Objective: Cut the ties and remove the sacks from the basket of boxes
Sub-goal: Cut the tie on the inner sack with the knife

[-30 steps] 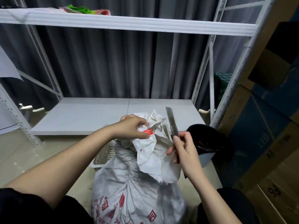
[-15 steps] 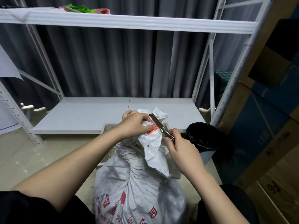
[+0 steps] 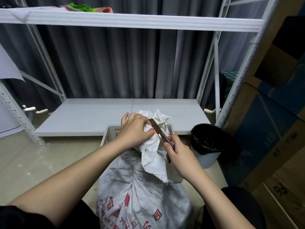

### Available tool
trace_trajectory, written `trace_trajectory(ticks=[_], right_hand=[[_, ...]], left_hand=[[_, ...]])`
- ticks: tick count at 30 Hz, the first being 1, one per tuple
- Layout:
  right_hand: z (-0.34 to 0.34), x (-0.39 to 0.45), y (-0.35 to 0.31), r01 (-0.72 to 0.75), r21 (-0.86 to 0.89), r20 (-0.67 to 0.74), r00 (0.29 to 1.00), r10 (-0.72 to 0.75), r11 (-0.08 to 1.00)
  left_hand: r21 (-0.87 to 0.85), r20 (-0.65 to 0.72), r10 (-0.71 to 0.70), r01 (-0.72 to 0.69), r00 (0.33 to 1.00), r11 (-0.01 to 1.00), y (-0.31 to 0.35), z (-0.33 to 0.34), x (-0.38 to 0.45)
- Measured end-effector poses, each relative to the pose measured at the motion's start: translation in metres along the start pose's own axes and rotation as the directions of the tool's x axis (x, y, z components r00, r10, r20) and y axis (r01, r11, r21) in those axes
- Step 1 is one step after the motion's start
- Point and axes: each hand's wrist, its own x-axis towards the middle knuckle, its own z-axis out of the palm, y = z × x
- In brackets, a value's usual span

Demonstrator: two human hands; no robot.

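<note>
Left hand closed around the gathered neck of the sack, just below the flared top. A red tie shows at the neck, next to the left fingertips. Right hand closed on a knife; blade angled up and left, lying against the neck at the tie.

Sack: white woven, upright in a white basket on the floor, in front of the low shelf. Only the basket's far rim is visible; contents hidden by the sack. Red printed characters on the sack's lower front, too creased to read.

Right of the basket: bin with black liner, apart from the sack. Far right: cartons, "LED" on a blue panel, "95" or "56" upside down on the lowest one.
</note>
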Motion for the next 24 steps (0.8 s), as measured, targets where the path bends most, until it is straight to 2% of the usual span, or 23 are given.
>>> trace_trajectory(ticks=[7, 16, 24], right_hand=[[-0.008, 0.004, -0.002, -0.01, 0.071, 0.072, 0.997, 0.005, 0.997], [-0.022, -0.003, -0.017, 0.062, -0.29, 0.044, 0.998, -0.052, 0.955], [-0.025, -0.005, -0.018, 0.067, -0.372, 0.034, 0.998, -0.058, 0.926]], left_hand=[[0.022, -0.027, 0.007, -0.006, 1.0, 1.0, -0.006, -0.004, -0.005], [0.114, -0.035, 0.034, -0.03, 0.999, 0.993, -0.004, -0.004, -0.007], [0.134, -0.056, 0.051, -0.043, 0.997, 0.99, -0.002, -0.002, -0.004]])
